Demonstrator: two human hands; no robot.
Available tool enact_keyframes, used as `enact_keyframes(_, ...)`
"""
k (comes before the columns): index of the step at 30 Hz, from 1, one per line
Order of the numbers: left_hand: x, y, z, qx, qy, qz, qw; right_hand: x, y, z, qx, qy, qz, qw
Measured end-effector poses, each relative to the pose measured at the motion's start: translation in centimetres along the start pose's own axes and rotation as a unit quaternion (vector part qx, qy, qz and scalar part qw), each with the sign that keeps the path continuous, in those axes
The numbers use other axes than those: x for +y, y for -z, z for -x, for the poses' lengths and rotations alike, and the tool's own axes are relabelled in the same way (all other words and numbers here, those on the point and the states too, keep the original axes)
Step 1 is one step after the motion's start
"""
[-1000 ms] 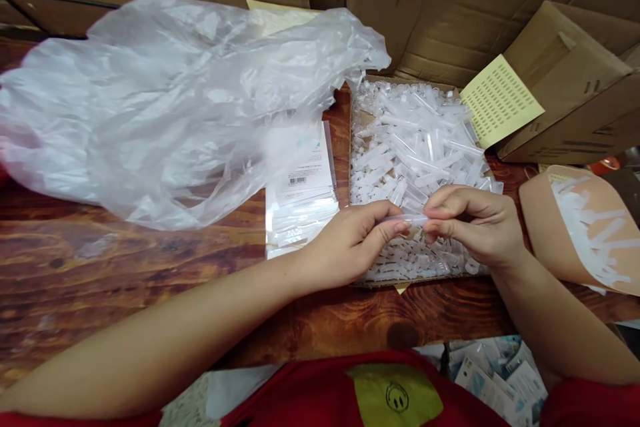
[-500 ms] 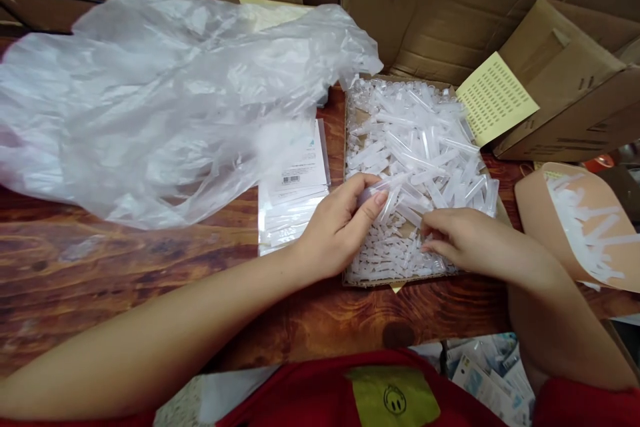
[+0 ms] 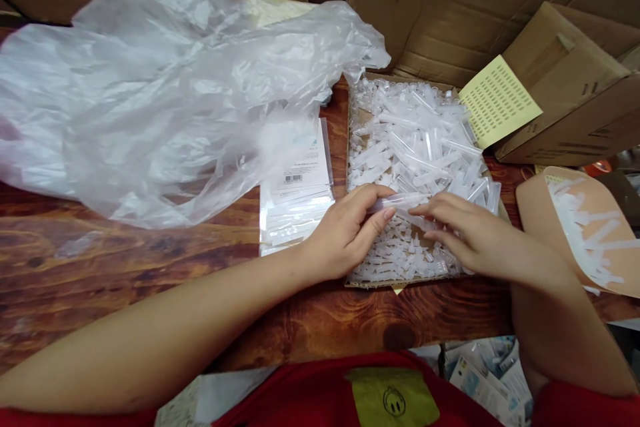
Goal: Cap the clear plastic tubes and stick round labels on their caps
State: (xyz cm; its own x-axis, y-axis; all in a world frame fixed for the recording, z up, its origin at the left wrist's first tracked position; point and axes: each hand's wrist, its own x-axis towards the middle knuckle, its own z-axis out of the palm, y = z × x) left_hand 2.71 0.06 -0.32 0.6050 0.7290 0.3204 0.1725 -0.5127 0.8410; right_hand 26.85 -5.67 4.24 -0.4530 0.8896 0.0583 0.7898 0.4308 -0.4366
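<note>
Lying crosswise over the tray (image 3: pixel 383 283): one clear tube (image 3: pixel 406 201), long axis running left to right, free end toward the right hand (image 3: pixel 465 233). Left hand (image 3: pixel 340 233): nearer of the two, grasping the tube's left end between thumb and forefinger. Right hand: just beside the free end and slightly on the wearer's side of it, fingers bent; blur and overlap make it impossible to tell whether it pinches a piece or is empty. Beneath: loose tubes (image 3: pixel 427 147) in the tray's far part, small fittings (image 3: pixel 395 257) in its near part. Left of tray, on the worktop (image 3: pixel 150 273): packets (image 3: pixel 295 210), partly under a plastic bag (image 3: pixel 175 100).
</note>
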Motion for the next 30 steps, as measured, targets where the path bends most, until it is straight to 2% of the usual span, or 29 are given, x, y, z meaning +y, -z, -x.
enact_keyframes(2, 0.1, 0.0, 0.1, -0.002, 0.003, 0.001, 1.000, 0.4, 0.8, -0.5, 0.104, 0.035, -0.049, 0.993)
enact_keyframes(5, 0.3, 0.0, 0.1, -0.006, 0.011, 0.003, 1.000, 0.3, 1.0, -1.2, 0.278, 0.056, -0.128, 0.950)
enact_keyframes(7, 0.5, 0.1, 0.1, -0.019, 0.008, 0.008, 1.000, -0.1, 0.4, -1.4, 0.319, 0.059, -0.175, 0.930)
enact_keyframes(12, 0.9, 0.4, 0.0, -0.048, 0.001, 0.015, 0.999, -0.6, -0.9, -1.1, 0.264, 0.078, -0.194, 0.941)
enact_keyframes(17, 1.1, 0.6, 0.0, -0.071, -0.007, -0.035, 0.997, -1.3, -0.6, -0.9, 0.265, 0.133, -0.100, 0.950)
enact_keyframes(19, 1.0, 0.7, 0.0, -0.064, -0.011, -0.067, 0.996, -1.5, -0.6, -1.0, 0.261, 0.108, -0.059, 0.957)
enact_keyframes(22, 0.9, 0.7, -0.1, -0.068, -0.013, -0.103, 0.992, -1.4, -0.5, -1.2, 0.214, 0.062, -0.027, 0.975)
enact_keyframes(24, 0.9, 0.7, -0.2, -0.074, -0.005, -0.117, 0.990, -1.1, -0.4, -1.1, 0.193, 0.059, -0.033, 0.979)
enact_keyframes(28, 0.9, 0.9, -0.3, -0.075, 0.005, -0.134, 0.988, -0.8, -0.5, -0.9, 0.211, 0.074, -0.042, 0.974)
enact_keyframes(30, 0.8, 1.0, -0.3, -0.075, 0.005, -0.142, 0.987, -1.0, -0.7, -1.0, 0.199, 0.061, -0.047, 0.977)
